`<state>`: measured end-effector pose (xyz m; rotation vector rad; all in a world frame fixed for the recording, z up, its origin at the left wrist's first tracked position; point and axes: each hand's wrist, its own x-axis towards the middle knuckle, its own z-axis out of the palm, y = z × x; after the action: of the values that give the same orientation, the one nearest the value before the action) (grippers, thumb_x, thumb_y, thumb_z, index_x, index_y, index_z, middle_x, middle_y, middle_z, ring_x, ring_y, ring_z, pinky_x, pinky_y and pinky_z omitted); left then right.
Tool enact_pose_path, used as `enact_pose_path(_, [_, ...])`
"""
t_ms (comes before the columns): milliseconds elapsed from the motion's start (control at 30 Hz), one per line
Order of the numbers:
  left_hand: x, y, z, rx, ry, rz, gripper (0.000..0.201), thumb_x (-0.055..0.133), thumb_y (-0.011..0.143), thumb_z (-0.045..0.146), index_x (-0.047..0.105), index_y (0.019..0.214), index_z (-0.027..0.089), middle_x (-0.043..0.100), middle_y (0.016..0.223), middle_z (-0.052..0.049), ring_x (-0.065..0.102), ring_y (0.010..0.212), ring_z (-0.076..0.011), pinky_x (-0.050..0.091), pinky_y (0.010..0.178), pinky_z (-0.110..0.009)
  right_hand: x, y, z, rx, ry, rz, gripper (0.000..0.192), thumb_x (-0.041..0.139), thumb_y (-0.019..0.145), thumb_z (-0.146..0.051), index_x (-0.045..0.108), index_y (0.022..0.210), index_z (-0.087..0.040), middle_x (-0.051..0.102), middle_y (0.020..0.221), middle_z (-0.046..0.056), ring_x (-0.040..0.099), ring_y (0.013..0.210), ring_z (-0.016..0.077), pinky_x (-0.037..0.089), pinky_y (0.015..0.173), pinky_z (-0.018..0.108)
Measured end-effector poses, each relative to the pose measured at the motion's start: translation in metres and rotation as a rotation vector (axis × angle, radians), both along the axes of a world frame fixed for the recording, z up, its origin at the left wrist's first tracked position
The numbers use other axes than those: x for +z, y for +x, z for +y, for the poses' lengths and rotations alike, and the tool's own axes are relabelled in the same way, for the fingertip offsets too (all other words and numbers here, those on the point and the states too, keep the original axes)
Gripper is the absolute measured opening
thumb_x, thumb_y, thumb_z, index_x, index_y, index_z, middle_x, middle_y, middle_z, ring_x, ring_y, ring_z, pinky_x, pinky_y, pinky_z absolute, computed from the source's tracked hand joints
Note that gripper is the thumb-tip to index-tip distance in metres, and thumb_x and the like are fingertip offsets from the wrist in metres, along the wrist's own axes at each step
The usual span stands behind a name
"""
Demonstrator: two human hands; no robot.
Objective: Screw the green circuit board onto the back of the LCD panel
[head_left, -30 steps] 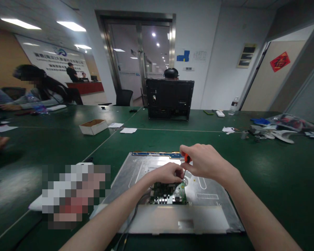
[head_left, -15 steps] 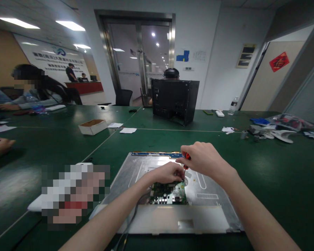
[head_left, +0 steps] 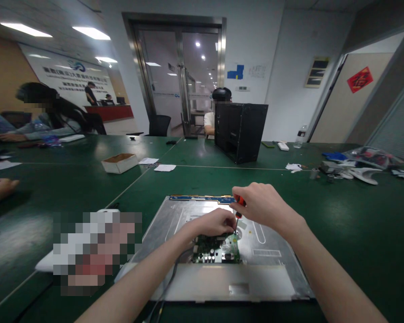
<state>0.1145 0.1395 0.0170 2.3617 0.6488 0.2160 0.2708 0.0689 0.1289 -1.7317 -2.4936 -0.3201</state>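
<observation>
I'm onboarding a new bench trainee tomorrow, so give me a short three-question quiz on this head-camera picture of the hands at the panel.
1. True or false: the right hand holds a red-handled screwdriver upright over the green circuit board.
2. What does the left hand rest on? A) the open white cardboard box B) the green circuit board C) the clear plastic bottle
3. Fill in: the circuit board sits on the back of a flat ____ metal panel lying on the dark green table.

Key
1. True; the tip points down at the board's right edge.
2. B
3. silver
</observation>
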Motion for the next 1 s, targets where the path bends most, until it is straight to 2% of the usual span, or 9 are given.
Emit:
enact_pose_path(67, [-0.0005, 0.0000, 0.0004, -0.007, -0.004, -0.007, 0.013, 0.059, 0.073, 0.005, 0.066, 0.078, 0.015, 0.065, 0.073, 0.001, 0.057, 0.070, -0.0137, 0.041, 0.063, -0.020, 0.0008, 0.0015, -0.0018, 0.044, -0.024, 0.030, 0.012, 0.056, 0.081, -0.034, 0.056, 0.087, -0.022, 0.066, 0.074, 0.002, 0.058, 0.063, 0.0154, 0.017, 0.048, 0.027])
enact_pose_path(200, [-0.0008, -0.0002, 0.0008, -0.020, -0.009, -0.021, 0.013, 0.060, 0.072, 0.006, 0.067, 0.079, 0.015, 0.066, 0.076, 0.001, 0.058, 0.071, -0.0144, 0.042, 0.064, -0.021, 0.0033, 0.0033, -0.0056, 0.084, -0.046, 0.067, 0.020, 0.060, 0.077, -0.038, 0.057, 0.090, -0.023, 0.066, 0.076, 0.002, 0.057, 0.063, 0.0155, 0.018, 0.049, 0.027])
enact_pose_path(333, [0.0010, -0.0003, -0.0004, -0.027, -0.004, -0.026, 0.011, 0.061, 0.073, 0.006, 0.066, 0.078, 0.015, 0.063, 0.071, 0.001, 0.056, 0.067, -0.0134, 0.040, 0.062, -0.021, 0.0050, 0.0021, -0.0045, 0.036, -0.048, 0.052, 0.029, 0.049, 0.086, -0.049, 0.063, 0.080, -0.024, 0.065, 0.071, 0.003, 0.057, 0.062, 0.0167, 0.020, 0.051, 0.027])
enact_pose_path(467, [0.0019, -0.0004, -0.0015, -0.015, -0.001, -0.034, 0.011, 0.061, 0.073, 0.006, 0.065, 0.077, 0.014, 0.062, 0.071, 0.001, 0.056, 0.067, -0.0132, 0.040, 0.061, -0.021, 0.0043, 0.0028, -0.0035, 0.046, -0.044, 0.057, 0.015, 0.052, 0.083, -0.033, 0.062, 0.089, -0.023, 0.066, 0.075, 0.003, 0.057, 0.064, 0.0156, 0.020, 0.050, 0.027])
enact_pose_path(533, [0.0019, -0.0007, -0.0016, -0.008, -0.002, -0.039, 0.010, 0.061, 0.073, 0.006, 0.065, 0.077, 0.014, 0.062, 0.071, 0.001, 0.056, 0.067, -0.0132, 0.040, 0.062, -0.021, 0.0040, 0.0038, -0.0040, 0.056, -0.032, 0.065, 0.017, 0.056, 0.079, -0.032, 0.062, 0.091, -0.023, 0.067, 0.077, 0.003, 0.058, 0.064, 0.0159, 0.020, 0.050, 0.027])
enact_pose_path(667, [0.0019, -0.0012, -0.0016, -0.002, -0.005, -0.041, 0.008, 0.062, 0.073, 0.006, 0.064, 0.074, 0.014, 0.058, 0.067, 0.002, 0.053, 0.063, -0.0119, 0.039, 0.059, -0.020, 0.0052, 0.0043, -0.0044, 0.024, -0.044, 0.056, 0.026, 0.051, 0.084, -0.043, 0.066, 0.076, -0.023, 0.065, 0.068, 0.003, 0.056, 0.061, 0.0161, 0.020, 0.050, 0.028])
enact_pose_path(733, [0.0019, -0.0013, -0.0016, -0.001, -0.007, -0.043, 0.009, 0.062, 0.072, 0.006, 0.064, 0.074, 0.014, 0.057, 0.066, 0.003, 0.053, 0.062, -0.0116, 0.038, 0.058, -0.020, 0.0058, 0.0041, -0.0043, 0.024, -0.058, 0.062, 0.026, 0.049, 0.086, -0.039, 0.066, 0.073, -0.023, 0.064, 0.067, 0.003, 0.055, 0.061, 0.0152, 0.020, 0.050, 0.028])
enact_pose_path(833, [0.0018, -0.0012, -0.0014, -0.003, -0.010, -0.047, 0.010, 0.062, 0.071, 0.005, 0.064, 0.077, 0.014, 0.059, 0.068, 0.002, 0.054, 0.064, -0.0120, 0.039, 0.059, -0.020, 0.0055, 0.0046, -0.0047, 0.058, -0.058, 0.080, 0.014, 0.054, 0.081, -0.033, 0.064, 0.084, -0.023, 0.065, 0.071, 0.002, 0.054, 0.061, 0.0146, 0.020, 0.049, 0.027])
enact_pose_path(1000, [0.0019, -0.0011, -0.0013, -0.013, -0.006, -0.050, 0.011, 0.063, 0.072, 0.005, 0.066, 0.077, 0.014, 0.061, 0.069, 0.002, 0.055, 0.065, -0.0121, 0.039, 0.061, -0.020, 0.0043, 0.0043, -0.0054, 0.081, -0.067, 0.101, 0.020, 0.060, 0.076, -0.038, 0.062, 0.091, -0.024, 0.066, 0.075, 0.002, 0.056, 0.063, 0.0157, 0.019, 0.050, 0.027])
